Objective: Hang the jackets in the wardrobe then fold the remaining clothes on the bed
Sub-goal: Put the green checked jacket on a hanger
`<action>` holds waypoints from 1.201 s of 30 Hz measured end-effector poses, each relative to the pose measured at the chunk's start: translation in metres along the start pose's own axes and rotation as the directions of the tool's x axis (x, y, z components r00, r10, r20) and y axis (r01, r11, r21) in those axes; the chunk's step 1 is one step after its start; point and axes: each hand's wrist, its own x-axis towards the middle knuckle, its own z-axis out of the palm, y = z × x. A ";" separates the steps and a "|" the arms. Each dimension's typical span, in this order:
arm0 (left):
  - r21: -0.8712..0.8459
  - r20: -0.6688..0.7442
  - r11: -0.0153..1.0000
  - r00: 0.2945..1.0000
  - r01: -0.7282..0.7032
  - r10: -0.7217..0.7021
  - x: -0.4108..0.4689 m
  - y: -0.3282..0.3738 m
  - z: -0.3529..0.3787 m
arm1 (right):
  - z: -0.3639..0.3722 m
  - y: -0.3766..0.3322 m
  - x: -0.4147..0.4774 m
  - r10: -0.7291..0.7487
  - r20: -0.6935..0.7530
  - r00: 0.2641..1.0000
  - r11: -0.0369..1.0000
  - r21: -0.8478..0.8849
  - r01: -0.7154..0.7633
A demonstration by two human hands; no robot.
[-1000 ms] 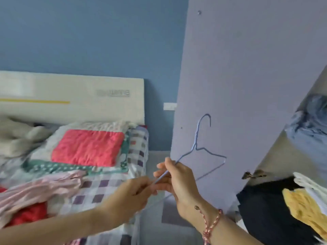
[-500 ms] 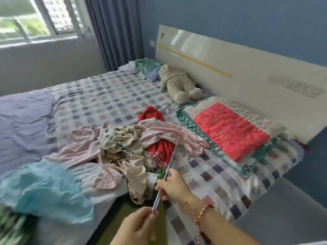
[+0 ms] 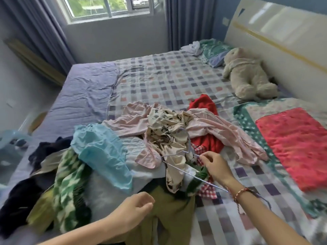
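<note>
We note the wire hanger pinched in the right hand over the clothes pile on the bed; left hand loosely curled, holding nothing. Judged step: hanging jackets. Next we need 1 jacket pulled free, though we cannot tell which garment qualifies.

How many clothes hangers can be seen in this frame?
1. A thin pale blue wire hanger is held in the right hand above the pile of clothes on the bed. The left hand is empty. Others could be buried under the clothes.
</note>
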 end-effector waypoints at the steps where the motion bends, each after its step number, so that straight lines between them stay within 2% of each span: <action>1: 0.022 -0.004 1.000 1.000 -0.003 0.003 0.004 -0.004 -0.005 | -0.001 -0.004 0.001 -0.037 0.017 0.999 0.998 -0.052 0.038; 3: 0.073 -0.001 0.997 1.000 0.023 -0.023 0.017 -0.019 -0.025 | 0.006 -0.020 0.008 -0.099 0.031 0.995 0.985 -0.137 0.102; 5: 0.121 -0.024 0.990 0.997 0.077 -0.074 0.037 -0.036 -0.042 | 0.006 -0.039 0.008 -0.146 0.030 0.989 0.980 -0.134 0.149; 10: 0.078 -0.230 0.962 0.944 0.261 -0.238 0.085 -0.103 -0.104 | 0.021 -0.108 0.032 -0.226 0.000 0.974 0.959 0.176 0.222; 12: 0.045 -0.273 0.944 0.913 0.327 -0.303 0.102 -0.135 -0.125 | 0.036 -0.129 0.049 -0.212 0.041 0.976 0.931 0.313 0.189; 15: 0.016 -0.359 0.903 0.845 0.430 -0.396 0.115 -0.182 -0.149 | 0.083 -0.144 0.087 -0.100 0.179 0.979 0.905 0.426 0.015; 17: 0.026 -0.381 0.843 0.785 0.537 -0.488 0.116 -0.201 -0.152 | 0.116 -0.140 0.107 -0.009 0.266 0.964 0.918 0.385 -0.098; 20: -0.044 -0.338 0.724 0.671 0.689 -0.660 0.120 -0.244 -0.157 | 0.178 -0.141 0.138 0.101 0.377 0.921 0.965 0.188 -0.183; 24: -0.082 -0.210 0.740 0.714 0.668 -0.668 0.119 -0.278 -0.156 | 0.223 -0.152 0.151 0.095 0.460 0.883 0.973 0.145 -0.181; 27: -0.111 -0.175 0.781 0.762 0.614 -0.624 0.116 -0.283 -0.151 | 0.244 -0.169 0.159 0.060 0.507 0.860 0.983 0.119 -0.138; 32: 0.059 -0.201 0.728 0.722 0.683 -0.662 0.107 -0.279 -0.142 | 0.260 -0.194 0.162 -0.026 0.491 0.871 0.997 0.071 -0.010; 34: 0.019 -0.253 0.727 0.707 0.687 -0.661 0.103 -0.275 -0.153 | 0.261 -0.200 0.158 -0.085 0.467 0.880 0.996 0.027 0.082; 36: -0.096 -0.345 0.742 0.677 0.664 -0.650 0.096 -0.272 -0.172 | 0.256 -0.207 0.151 -0.143 0.450 0.882 0.989 0.034 0.143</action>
